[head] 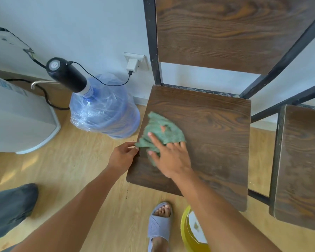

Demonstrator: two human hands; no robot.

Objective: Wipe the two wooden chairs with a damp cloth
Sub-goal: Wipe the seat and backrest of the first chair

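Chair centre, second chair right.
Cloth lies on the first seat's left part; water jug stands left; basin sits before it.

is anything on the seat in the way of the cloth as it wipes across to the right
Nothing visible. The cloth lies on the left part of the near chair's seat under the right hand, and the wood to its right is bare. The left hand pinches the cloth's corner at the seat's left edge.

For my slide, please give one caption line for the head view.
Right hand presses green cloth on a chair seat; left hand pinches the cloth's edge.
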